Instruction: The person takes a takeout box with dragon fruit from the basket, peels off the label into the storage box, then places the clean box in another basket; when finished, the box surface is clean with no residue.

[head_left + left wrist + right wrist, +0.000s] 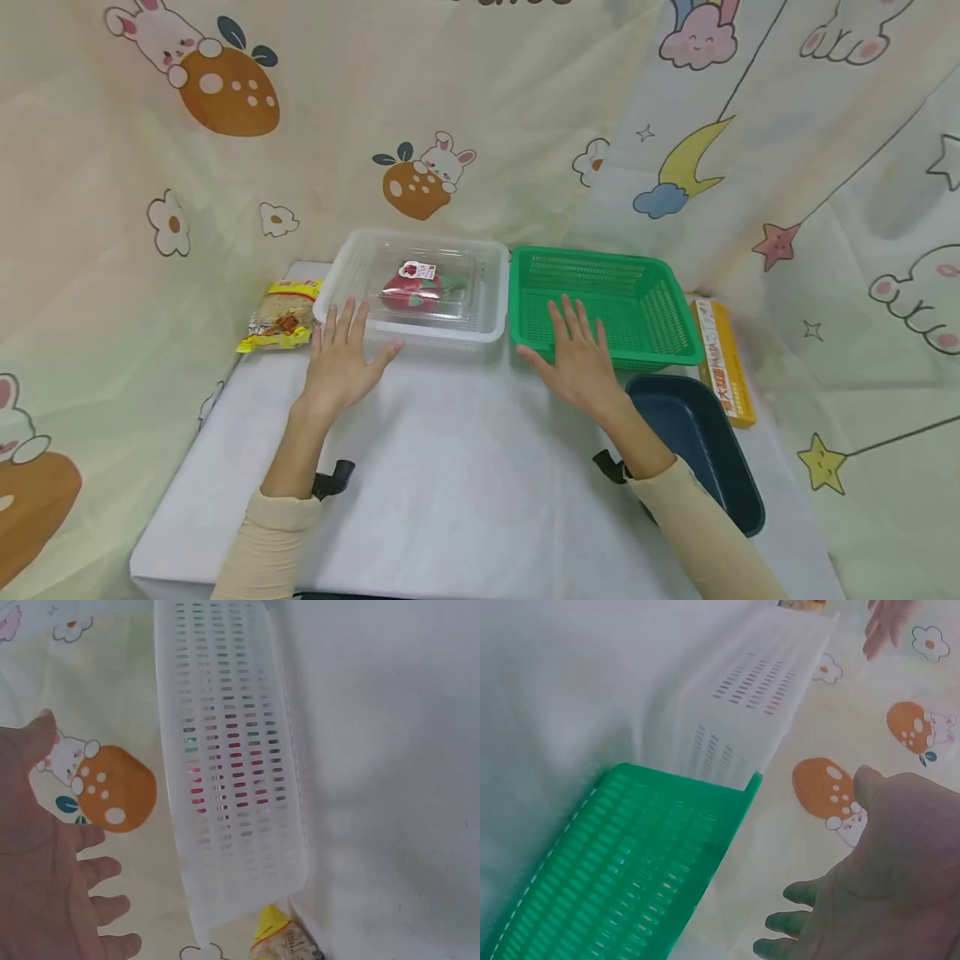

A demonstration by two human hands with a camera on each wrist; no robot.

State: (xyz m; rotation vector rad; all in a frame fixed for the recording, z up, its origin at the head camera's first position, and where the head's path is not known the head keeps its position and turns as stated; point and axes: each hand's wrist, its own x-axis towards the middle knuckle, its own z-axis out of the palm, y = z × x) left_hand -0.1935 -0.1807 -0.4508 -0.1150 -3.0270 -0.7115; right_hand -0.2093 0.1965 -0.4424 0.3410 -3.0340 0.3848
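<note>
My left hand [340,365] is held with fingers straight and spread, near the front left corner of a white slotted basket [495,321]. Inside that basket lies a clear plastic box [457,304] with something red and green in it and a white label on top. My right hand [581,360] has its fingers extended too, and overlaps the front of a green slotted basket [660,312] in the head view. Both wrist views show the palms holding nothing, with the white basket [232,765] and the green basket [622,870] beside them.
Left of the white basket lies a yellow-ended food packet [281,317]. A dark blue tray [738,475] stands right of my right forearm, next to a yellow pasta box [726,362]. A white cloth covers the table [450,483]; a printed curtain [510,108] hangs behind.
</note>
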